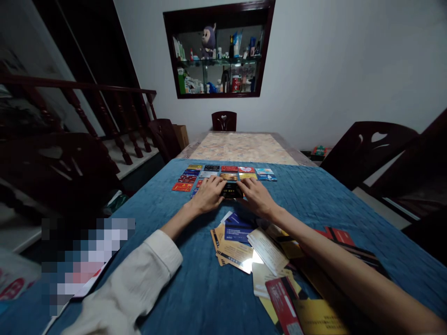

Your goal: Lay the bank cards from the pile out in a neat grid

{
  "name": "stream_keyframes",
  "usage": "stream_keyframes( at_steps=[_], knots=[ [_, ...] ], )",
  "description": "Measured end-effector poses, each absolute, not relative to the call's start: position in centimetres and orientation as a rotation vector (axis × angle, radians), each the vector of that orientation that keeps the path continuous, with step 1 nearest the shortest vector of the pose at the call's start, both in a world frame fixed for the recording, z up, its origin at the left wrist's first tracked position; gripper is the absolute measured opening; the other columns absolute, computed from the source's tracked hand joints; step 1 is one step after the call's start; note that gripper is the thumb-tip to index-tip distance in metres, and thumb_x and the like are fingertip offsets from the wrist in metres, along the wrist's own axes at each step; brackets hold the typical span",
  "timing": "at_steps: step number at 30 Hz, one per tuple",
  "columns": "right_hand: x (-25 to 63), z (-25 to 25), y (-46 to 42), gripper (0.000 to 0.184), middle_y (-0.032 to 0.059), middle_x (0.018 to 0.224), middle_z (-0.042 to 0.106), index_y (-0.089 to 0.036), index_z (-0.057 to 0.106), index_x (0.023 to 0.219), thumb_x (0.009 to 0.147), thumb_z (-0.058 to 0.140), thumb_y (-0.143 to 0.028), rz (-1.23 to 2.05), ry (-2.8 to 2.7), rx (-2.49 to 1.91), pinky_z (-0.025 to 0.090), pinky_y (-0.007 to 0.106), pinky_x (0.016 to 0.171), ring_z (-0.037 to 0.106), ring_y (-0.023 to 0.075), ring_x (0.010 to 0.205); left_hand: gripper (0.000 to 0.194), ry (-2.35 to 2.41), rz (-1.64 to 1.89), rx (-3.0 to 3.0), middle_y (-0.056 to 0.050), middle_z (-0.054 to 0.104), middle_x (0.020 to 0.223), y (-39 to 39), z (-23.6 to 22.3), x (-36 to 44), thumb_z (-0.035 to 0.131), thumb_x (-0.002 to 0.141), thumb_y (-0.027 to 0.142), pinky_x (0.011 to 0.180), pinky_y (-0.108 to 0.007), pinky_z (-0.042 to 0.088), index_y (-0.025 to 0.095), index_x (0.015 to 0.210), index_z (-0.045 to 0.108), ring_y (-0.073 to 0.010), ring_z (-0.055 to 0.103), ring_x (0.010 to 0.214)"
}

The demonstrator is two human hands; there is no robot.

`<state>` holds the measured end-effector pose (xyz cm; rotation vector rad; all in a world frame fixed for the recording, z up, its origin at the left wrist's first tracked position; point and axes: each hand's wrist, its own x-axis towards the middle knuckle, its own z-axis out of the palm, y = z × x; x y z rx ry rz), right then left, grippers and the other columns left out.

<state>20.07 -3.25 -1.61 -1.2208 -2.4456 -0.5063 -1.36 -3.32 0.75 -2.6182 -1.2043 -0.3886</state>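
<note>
A black card [232,190] with yellow print lies between my two hands at the front of the laid-out cards. My left hand [208,193] has its fingertips on the card's left edge, and my right hand [257,195] pinches the opposite edge. Beyond them, cards are set out in short columns, among them an orange-red card [182,187], a red card with a white heart [246,170] and a blue card [267,177]. Some of these are hidden behind my hands. Closer to me, under and beside my right forearm, spreads a loose pile with a dark blue card [238,229] and a dark red card [282,302].
A blue cloth [195,288] covers the near part of the table; a patterned cover [244,145] lies on the far part. At the left edge is a blurred-out device [92,260] with a cable. Dark wooden chairs [366,153] stand around the table.
</note>
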Motion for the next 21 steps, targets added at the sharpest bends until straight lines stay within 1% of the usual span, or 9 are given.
stream_keyframes(
  at_steps=[3,8,13,17,21],
  knots=[
    [19.7,-2.0,-2.6,0.042,0.0175,0.118,0.061,-0.012,0.058,0.124,0.085,0.063,-0.028,-0.431,-2.475,-1.267,0.042,0.04,0.087,0.048,0.0299,0.104,0.046,-1.23,-0.303,-2.616,-0.015,0.054,0.132,-2.8,0.3,-1.6,0.061,0.084,0.024,0.098,-0.047,0.04,0.014,0.128,0.05,-0.0323,0.043,0.123],
    [19.1,-2.2,-2.3,0.038,0.0151,0.121,0.063,-0.015,0.062,0.121,0.088,0.062,-0.034,-0.342,-2.529,-1.371,0.041,0.039,0.088,0.048,0.0296,0.11,0.045,-1.257,-0.263,-2.654,-0.014,0.056,0.13,-2.0,-0.5,-1.9,0.061,0.081,0.016,0.099,-0.049,0.036,0.017,0.125,0.051,-0.0323,0.04,0.126],
    [18.8,-2.0,-2.3,0.037,0.0137,0.119,0.066,-0.016,0.064,0.119,0.09,0.059,-0.04,-0.273,-2.62,-1.478,0.041,0.039,0.086,0.05,0.0299,0.11,0.037,-1.276,-0.205,-2.713,-0.015,0.06,0.124,-1.2,-1.3,-2.2,0.063,0.08,0.015,0.099,-0.054,0.033,0.017,0.117,0.055,-0.0336,0.039,0.129],
    [18.8,-1.9,-2.5,0.038,0.0124,0.121,0.066,-0.018,0.064,0.12,0.091,0.058,-0.041,-0.229,-2.665,-1.508,0.04,0.039,0.086,0.05,0.0299,0.111,0.035,-1.28,-0.182,-2.752,-0.015,0.06,0.124,-0.9,-1.7,-2.2,0.063,0.08,0.015,0.1,-0.056,0.031,0.018,0.114,0.057,-0.0342,0.038,0.131],
    [18.6,-1.8,-2.5,0.036,0.012,0.12,0.067,-0.019,0.065,0.119,0.092,0.055,-0.041,-0.209,-2.683,-1.531,0.039,0.039,0.084,0.05,0.0304,0.112,0.033,-1.319,-0.142,-2.763,-0.016,0.061,0.123,-0.7,-1.9,-2.2,0.063,0.08,0.016,0.101,-0.059,0.03,0.017,0.112,0.059,-0.0361,0.038,0.131]
  ],
)
